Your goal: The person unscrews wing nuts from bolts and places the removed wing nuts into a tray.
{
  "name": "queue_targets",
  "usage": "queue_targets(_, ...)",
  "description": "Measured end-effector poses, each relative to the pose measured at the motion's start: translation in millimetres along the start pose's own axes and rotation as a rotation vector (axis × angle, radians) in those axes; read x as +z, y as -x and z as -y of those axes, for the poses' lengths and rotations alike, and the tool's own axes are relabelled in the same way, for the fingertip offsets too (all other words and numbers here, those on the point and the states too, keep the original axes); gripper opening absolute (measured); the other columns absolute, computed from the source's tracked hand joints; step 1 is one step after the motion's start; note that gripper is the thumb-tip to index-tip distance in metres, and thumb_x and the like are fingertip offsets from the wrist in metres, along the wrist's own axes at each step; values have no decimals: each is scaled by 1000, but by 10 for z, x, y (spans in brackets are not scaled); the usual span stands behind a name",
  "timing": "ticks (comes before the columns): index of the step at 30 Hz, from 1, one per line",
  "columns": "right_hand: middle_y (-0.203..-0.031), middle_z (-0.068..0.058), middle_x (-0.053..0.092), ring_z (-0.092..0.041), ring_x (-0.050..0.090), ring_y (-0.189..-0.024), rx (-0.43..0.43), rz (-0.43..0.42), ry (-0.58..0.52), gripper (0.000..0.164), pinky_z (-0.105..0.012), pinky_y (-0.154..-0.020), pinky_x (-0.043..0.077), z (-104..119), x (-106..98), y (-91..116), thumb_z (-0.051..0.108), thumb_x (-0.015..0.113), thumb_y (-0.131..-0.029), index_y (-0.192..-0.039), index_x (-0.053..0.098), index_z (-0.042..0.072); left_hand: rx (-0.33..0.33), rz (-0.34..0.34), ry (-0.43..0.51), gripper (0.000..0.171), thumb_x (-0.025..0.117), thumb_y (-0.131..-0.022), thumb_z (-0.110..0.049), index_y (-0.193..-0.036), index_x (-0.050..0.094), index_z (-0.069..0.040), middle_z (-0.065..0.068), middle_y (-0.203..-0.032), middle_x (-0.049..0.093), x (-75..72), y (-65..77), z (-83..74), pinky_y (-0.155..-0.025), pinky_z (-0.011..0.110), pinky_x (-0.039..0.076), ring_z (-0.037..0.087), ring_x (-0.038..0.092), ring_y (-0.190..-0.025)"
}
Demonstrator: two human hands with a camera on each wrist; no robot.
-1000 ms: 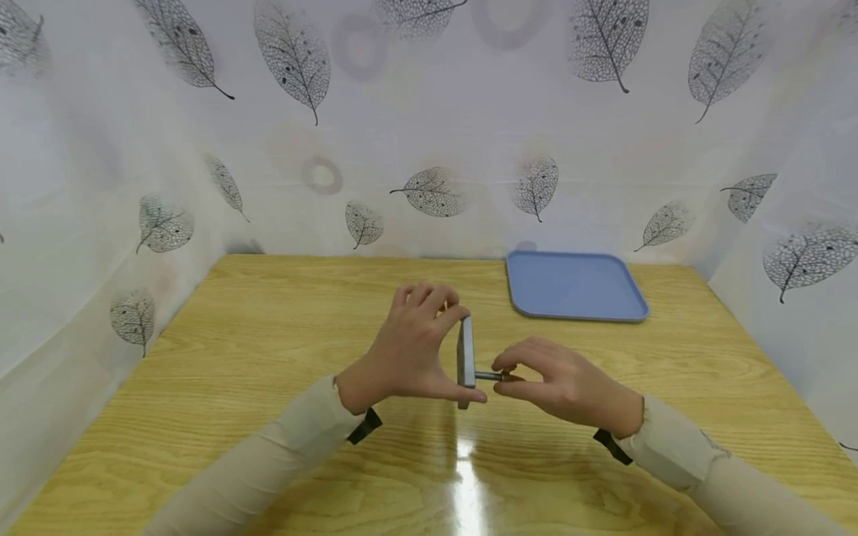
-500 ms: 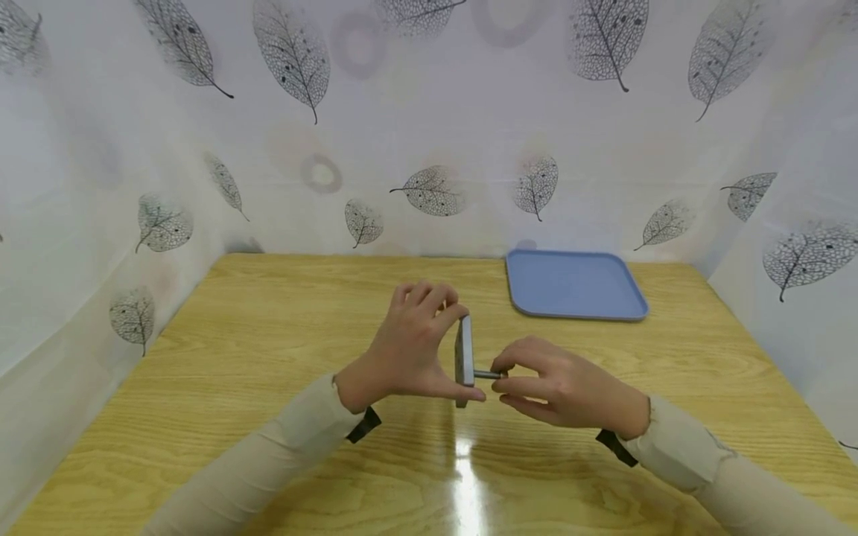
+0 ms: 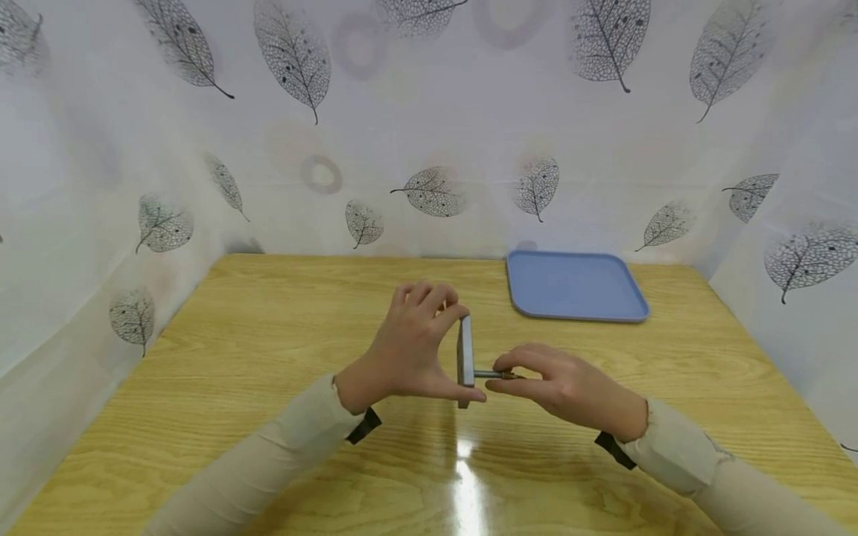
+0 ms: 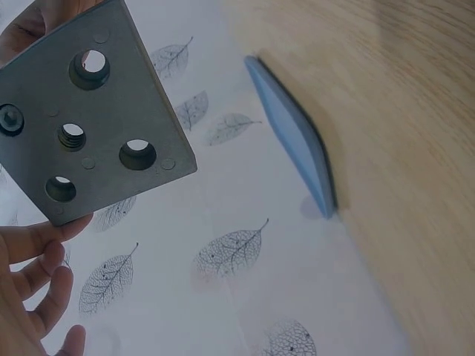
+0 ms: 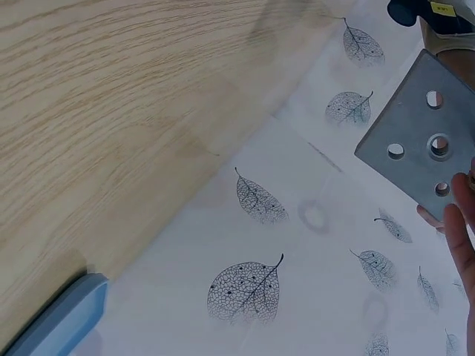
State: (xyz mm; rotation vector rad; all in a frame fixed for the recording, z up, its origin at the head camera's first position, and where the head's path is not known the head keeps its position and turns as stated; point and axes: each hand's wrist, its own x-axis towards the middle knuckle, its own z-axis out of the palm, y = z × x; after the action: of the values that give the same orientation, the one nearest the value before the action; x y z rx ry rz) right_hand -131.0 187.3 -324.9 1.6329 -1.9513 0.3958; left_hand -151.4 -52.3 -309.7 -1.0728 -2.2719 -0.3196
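My left hand [image 3: 415, 346] holds a grey metal plate [image 3: 465, 353] on edge, thumb below and fingers above. In the left wrist view the square plate [image 4: 104, 111] has several round holes, one of them threaded. The end of a rod fills its leftmost hole [image 4: 10, 119]. From the plate's right face a thin metal bolt [image 3: 488, 374] sticks out level. My right hand [image 3: 570, 387] pinches its brassy outer end between thumb and fingers. In the right wrist view the right hand [image 5: 462, 237] is partly cut off, and the bolt is mostly hidden.
A blue tray [image 3: 573, 286] lies at the back right of the wood-grain table [image 3: 302, 313]. Leaf-patterned white cloth [image 3: 268, 149] hangs behind the table and along both sides. Dark straps [image 3: 365, 426] sit at the wrists.
The right hand's fingers and thumb have shifted around the bolt's outer end, and more of that end now shows. The left hand and plate have stayed almost still.
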Motion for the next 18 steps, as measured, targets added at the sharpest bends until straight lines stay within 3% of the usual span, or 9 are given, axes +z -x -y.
queue_targets(5, -94, -4, 66, -16, 63, -82, -54, -125, -7, 22, -29, -76, 49, -30, 34, -37, 10, 44, -99, -99, 66, 6, -8, 12, 9, 91, 69, -43, -82, -101, 62, -13, 1, -102, 47, -4, 0, -2, -87, 43, 32, 19, 42, -95)
queue_targets(8, -92, -4, 66, -16, 62, -80, -65, -152, -22, 20, -30, -75, 49, -44, 45, -48, 10, 47, -98, -92, 66, 8, -9, 13, 8, 91, 70, -43, -81, -101, 63, -13, 1, -102, 47, -3, -3, -3, -88, 43, 33, 19, 42, -95)
queue_targets(18, -93, -3, 62, -13, 58, -81, 4, -3, -35, 21, -28, -77, 48, -16, 7, -42, 18, 47, -98, -87, 64, 13, -1, 0, -2, 91, 70, -41, -82, -100, 63, -13, 1, -102, 47, 9, 2, -11, -87, 43, 33, 19, 43, -94)
